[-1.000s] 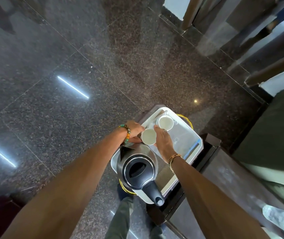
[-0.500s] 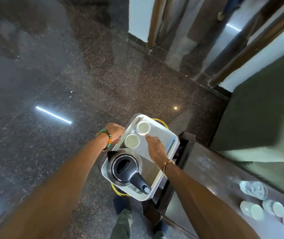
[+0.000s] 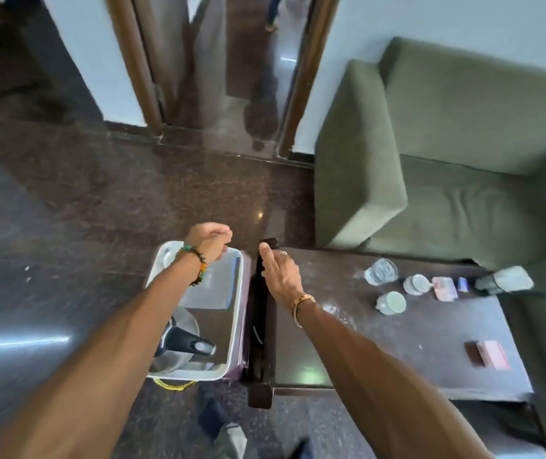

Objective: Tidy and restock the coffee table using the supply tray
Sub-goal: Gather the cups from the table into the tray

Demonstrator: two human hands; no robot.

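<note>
Cups: two, lying right of centre on the table.
Tray: one kettle.
Left hand: curled, grip unclear.
Right hand: open, empty.

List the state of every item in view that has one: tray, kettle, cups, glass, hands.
supply tray: beside the table, holding a kettle
kettle: upright on the tray, lid shut
two cups: upright on the coffee table
glass tumbler: lying on its side
left hand: curled above tray's far edge, contents not visible
right hand: open, empty, above table's edge
</note>
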